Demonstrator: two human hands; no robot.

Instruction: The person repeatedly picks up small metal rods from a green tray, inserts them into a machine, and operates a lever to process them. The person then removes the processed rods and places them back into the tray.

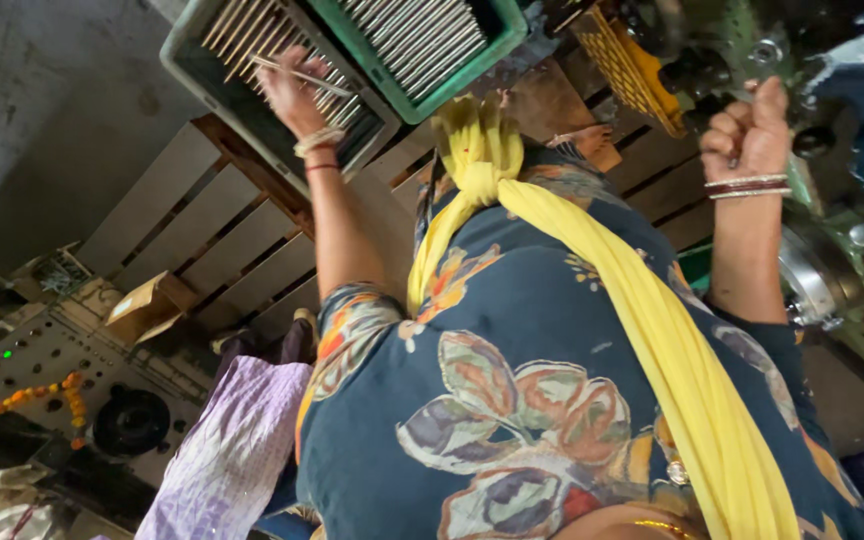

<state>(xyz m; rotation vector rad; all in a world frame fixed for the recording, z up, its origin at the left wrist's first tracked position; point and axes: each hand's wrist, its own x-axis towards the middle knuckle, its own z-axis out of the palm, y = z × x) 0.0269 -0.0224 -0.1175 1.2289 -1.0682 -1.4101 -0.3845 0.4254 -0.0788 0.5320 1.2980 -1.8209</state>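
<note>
Overhead, left hand [290, 85] fingers pinching a metal rod [304, 75] above rod-filled grey crate [187, 45], right hand [747, 125] fisted on lever [697, 115]

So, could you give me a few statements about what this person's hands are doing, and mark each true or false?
1. The left hand holds a thin metal rod over a grey crate of rods. True.
2. The right hand lies flat and open on the cloth. False: it is closed in a fist, raised by the green machine.
3. A second crate of rods is green. True.
4. The scarf is red. False: it is yellow.
</note>
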